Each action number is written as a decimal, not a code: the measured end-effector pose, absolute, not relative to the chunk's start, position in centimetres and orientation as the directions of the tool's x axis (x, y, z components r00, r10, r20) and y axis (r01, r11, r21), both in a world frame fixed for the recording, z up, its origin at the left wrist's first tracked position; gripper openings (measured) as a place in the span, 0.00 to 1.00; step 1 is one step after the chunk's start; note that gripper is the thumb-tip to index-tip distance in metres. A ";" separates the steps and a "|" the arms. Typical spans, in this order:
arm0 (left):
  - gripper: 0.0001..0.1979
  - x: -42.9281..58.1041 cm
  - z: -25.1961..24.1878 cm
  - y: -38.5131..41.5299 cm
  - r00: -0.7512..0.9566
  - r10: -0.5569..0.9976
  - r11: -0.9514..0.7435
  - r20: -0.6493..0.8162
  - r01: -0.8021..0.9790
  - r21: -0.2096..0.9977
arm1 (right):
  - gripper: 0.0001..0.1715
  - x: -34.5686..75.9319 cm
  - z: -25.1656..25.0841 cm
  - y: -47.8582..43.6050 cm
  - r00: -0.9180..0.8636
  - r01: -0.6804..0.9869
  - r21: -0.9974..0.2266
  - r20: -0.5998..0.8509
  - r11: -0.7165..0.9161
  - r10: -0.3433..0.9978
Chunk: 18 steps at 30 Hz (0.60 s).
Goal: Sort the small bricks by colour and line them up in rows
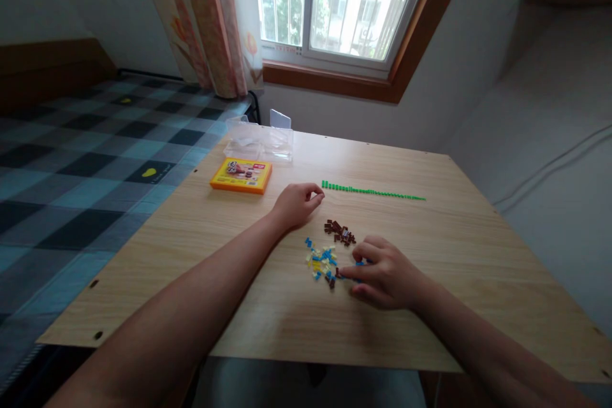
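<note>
My left hand (300, 204) rests on the table with its fingers curled in, thumb and fingertips close together, and nothing shows in it. Just right of its fingertips begins a long row of small green bricks (370, 190). My right hand (385, 273) is spread low over the table, its index fingertip at a small brown brick (338, 273). Some blue bricks (359, 262) show partly under its fingers. Left of that hand lies a loose pile of yellow and blue bricks (322, 257). A pile of brown bricks (338, 230) sits beyond it.
A yellow and orange box (241, 176) lies at the table's left side, with clear plastic containers (268, 143) behind it. The wooden table (201, 261) borders a bed with a checked cover (129, 140) on the left. Beyond are a window and curtain.
</note>
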<state>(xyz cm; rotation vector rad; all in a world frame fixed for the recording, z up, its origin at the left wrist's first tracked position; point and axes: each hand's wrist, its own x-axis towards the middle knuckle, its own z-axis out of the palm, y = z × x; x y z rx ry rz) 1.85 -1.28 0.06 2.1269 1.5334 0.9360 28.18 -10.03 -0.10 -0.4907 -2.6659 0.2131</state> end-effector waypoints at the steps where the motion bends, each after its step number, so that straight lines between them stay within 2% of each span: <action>1: 0.12 1.8 0.1 -1.3 0.194 0.932 -0.351 0.307 0.696 0.626 | 0.21 28.3 -0.1 -9.9 -0.846 0.314 -0.220 0.377 0.924 0.377; 13: 0.11 1.9 0.1 -1.4 0.186 0.933 -0.348 0.309 0.691 0.634 | 0.24 28.0 0.0 -10.3 -0.868 0.306 -0.189 0.346 0.933 0.355; 18: 0.11 1.9 0.2 -1.4 0.184 0.932 -0.348 0.312 0.689 0.635 | 0.22 28.5 0.1 -9.8 -0.842 0.344 -0.198 0.368 0.918 0.395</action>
